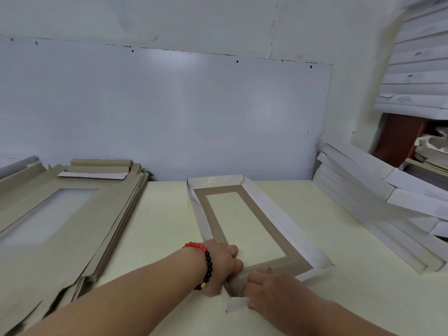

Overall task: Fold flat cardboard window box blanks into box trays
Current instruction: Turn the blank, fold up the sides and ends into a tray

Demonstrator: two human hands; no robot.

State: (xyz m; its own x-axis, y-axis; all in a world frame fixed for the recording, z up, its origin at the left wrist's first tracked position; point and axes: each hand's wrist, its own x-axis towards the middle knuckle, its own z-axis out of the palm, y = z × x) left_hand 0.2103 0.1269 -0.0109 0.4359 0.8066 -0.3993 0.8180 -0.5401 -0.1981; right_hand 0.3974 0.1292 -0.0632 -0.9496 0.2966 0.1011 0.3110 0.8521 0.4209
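A window box blank (278,223) lies lengthwise on the pale table (164,214), brown inside with a clear window and white walls standing up along its far end and both long sides. My left hand (224,265), wearing a red and black bead bracelet, grips the near left corner of the box. My right hand (269,289) holds the near end flap (236,304), its fingers curled over the flap's edge.
A thick stack of flat brown blanks (55,219) fills the left of the table. Folded white trays (378,202) lean in a pile at the right, with more stacked on shelves (417,76) above. A white wall panel closes the back.
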